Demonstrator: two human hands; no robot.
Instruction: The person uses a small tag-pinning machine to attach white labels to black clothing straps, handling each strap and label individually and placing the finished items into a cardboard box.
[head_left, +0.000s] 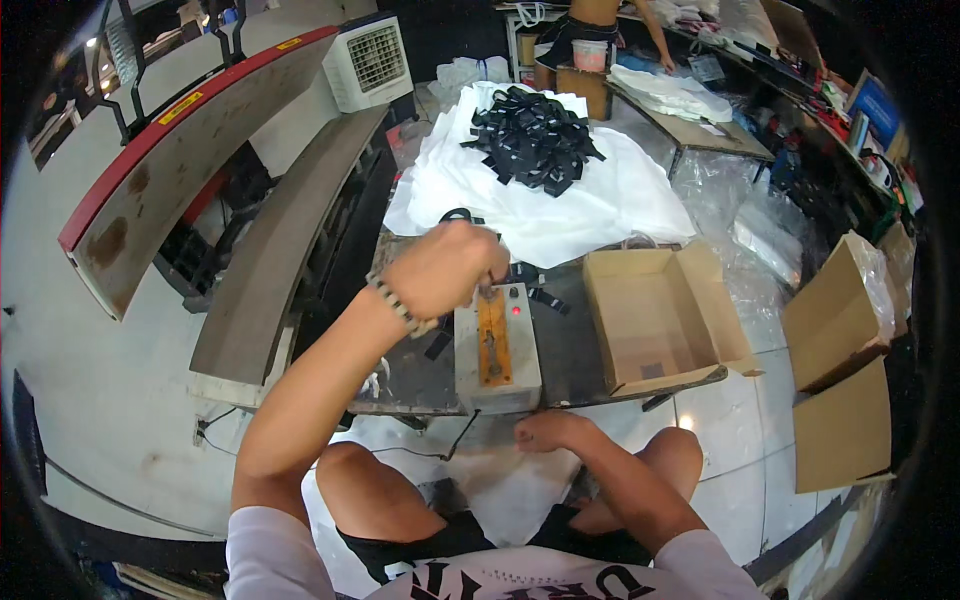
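Note:
My left hand (454, 266) reaches over the back end of a small grey metal box device (465, 360). The device has an orange-brown top plate with metal fittings, a black knob and a lit red lamp. My left fingers are curled and their tips are mostly hidden. A looped black strip (459, 215) shows just beyond the knuckles; whether I grip it is unclear. Below the table's front edge, near the device, my right hand (551, 433) is curled, its inside hidden. Short black strips (547, 300) lie beside the device.
Behind, a heap of black strips (532, 135) rests on white cloth (600, 217). An open cardboard box (652, 322) stands right on the dark table (566, 367). A red-edged press (202, 150) and long board (292, 240) are left. Another person (585, 22) is at the back.

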